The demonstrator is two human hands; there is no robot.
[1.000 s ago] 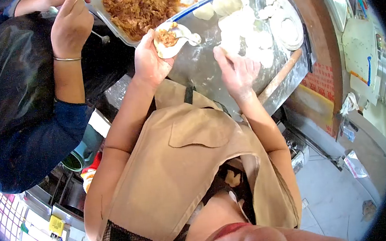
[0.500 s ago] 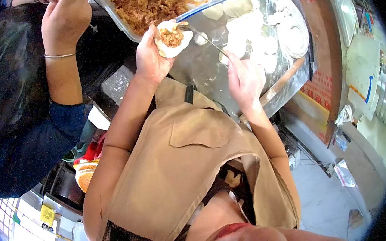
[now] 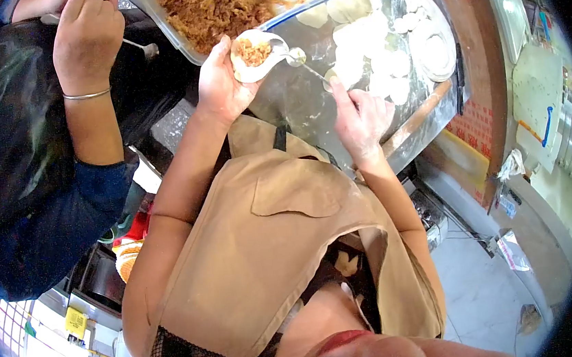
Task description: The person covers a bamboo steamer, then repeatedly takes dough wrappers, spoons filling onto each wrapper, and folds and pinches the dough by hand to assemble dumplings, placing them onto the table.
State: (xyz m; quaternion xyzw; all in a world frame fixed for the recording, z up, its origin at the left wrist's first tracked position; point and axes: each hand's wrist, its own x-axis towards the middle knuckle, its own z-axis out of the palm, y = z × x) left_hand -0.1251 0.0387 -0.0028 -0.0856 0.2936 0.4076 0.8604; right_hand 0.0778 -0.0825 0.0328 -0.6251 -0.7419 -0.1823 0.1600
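My left hand [image 3: 222, 88] holds a round dough wrapper [image 3: 243, 71] with a mound of orange-brown filling [image 3: 254, 52] in its middle. A thin metal spoon [image 3: 317, 74] is gripped by its handle in my right hand [image 3: 361, 119]. Its bowl is at the wrapper's right edge, beside the filling; whether it touches the dough I cannot tell. Just beyond my left hand stands a clear tray [image 3: 185, 49] heaped with the same filling. Flat dough wrappers [image 3: 350, 62] lie on the floury metal worktop [image 3: 285, 99], past my right hand.
Small dough pieces [image 3: 410, 20] and a rolled ring of dough [image 3: 434, 57] lie at the worktop's right, near a wooden rolling pin [image 3: 424, 113]. On my left is a co-worker in a dark sleeve [image 3: 63, 220], with a braceleted hand [image 3: 88, 53] raised close to the tray.
The spoon has drawn back from the filling to the wrapper's right edge, and my right hand has shifted slightly. The co-worker's hand has moved a little left, showing a utensil's end beside it.
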